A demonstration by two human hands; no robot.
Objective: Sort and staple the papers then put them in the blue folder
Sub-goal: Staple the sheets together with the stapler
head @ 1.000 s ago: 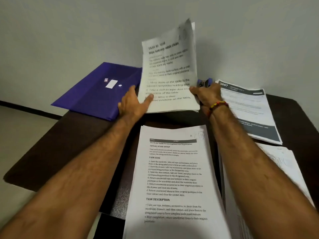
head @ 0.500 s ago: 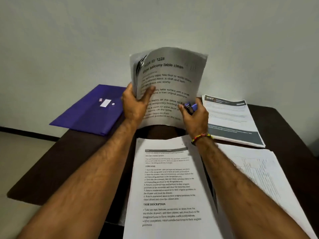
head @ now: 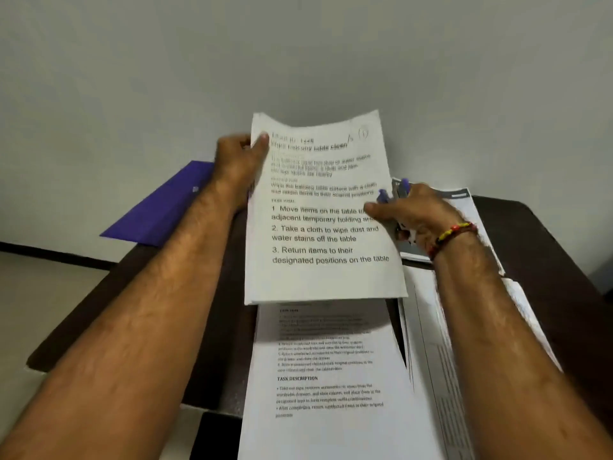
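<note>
My left hand (head: 239, 161) grips the upper left corner of a thin set of papers (head: 323, 210) headed "Wipe balcony table clean", thumb on the front. The set hangs above the table, tilted toward me. My right hand (head: 411, 214) holds a blue stapler (head: 399, 190) at the set's right edge, fingertips touching the page. The blue folder (head: 166, 210) lies flat at the table's far left, partly hidden behind my left forearm.
A printed stack (head: 328, 376) lies on the dark table (head: 547, 254) right in front of me. More paper piles sit to the right: one with a dark header (head: 464, 200) behind my right hand, another (head: 441, 360) under my right forearm. A grey wall stands close behind.
The held set straightened from a curled bend and came toward me. My left hand slid up to its top left corner. My right hand brought the stapler to the right edge.
</note>
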